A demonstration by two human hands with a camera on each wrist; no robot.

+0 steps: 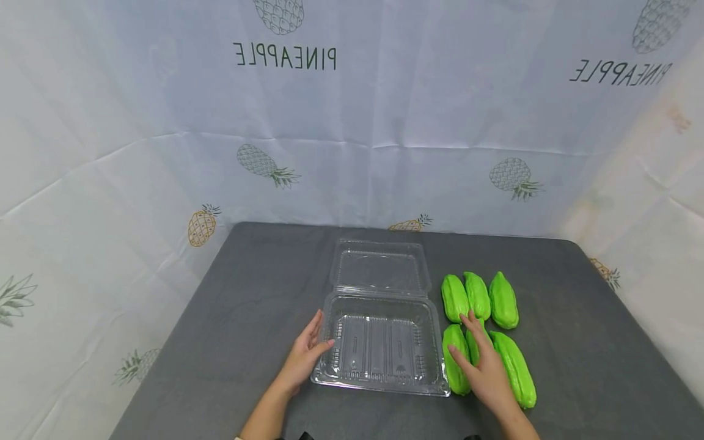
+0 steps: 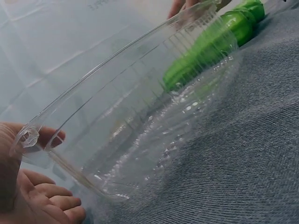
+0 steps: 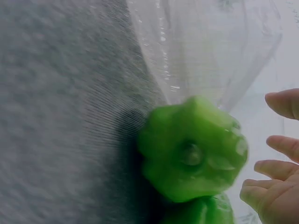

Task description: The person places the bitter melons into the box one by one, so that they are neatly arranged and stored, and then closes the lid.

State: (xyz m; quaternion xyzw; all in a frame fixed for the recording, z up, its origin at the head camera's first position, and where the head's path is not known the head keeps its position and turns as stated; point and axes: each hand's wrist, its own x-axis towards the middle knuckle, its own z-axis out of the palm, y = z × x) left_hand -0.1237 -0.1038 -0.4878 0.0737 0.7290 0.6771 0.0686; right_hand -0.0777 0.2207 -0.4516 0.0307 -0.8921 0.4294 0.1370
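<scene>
A clear plastic clamshell container (image 1: pixel 379 386) lies on the table with its lid (image 1: pixel 381 246) folded back, away from me. At its left side my left hand (image 1: pixel 304 355) holds the rim, thumb over the edge and the other fingers outside the wall. In the left wrist view the thumb shows through the plastic at a corner. To the right of the container, my right hand (image 1: pixel 486 376) is over the front row of green ribbed gourds (image 1: pixel 455 359), fingers spread and holding nothing. It partly hides the middle gourd. One gourd's end (image 3: pixel 192 151) shows close up in the right wrist view, beside that hand's fingertips.
Behind the front row lies another row of green gourds (image 1: pixel 503 300). The dark grey cloth-covered table (image 1: pixel 258 293) ends at a pale curtain (image 1: pixel 352 183) printed with pineapples, which rises behind it and at both sides.
</scene>
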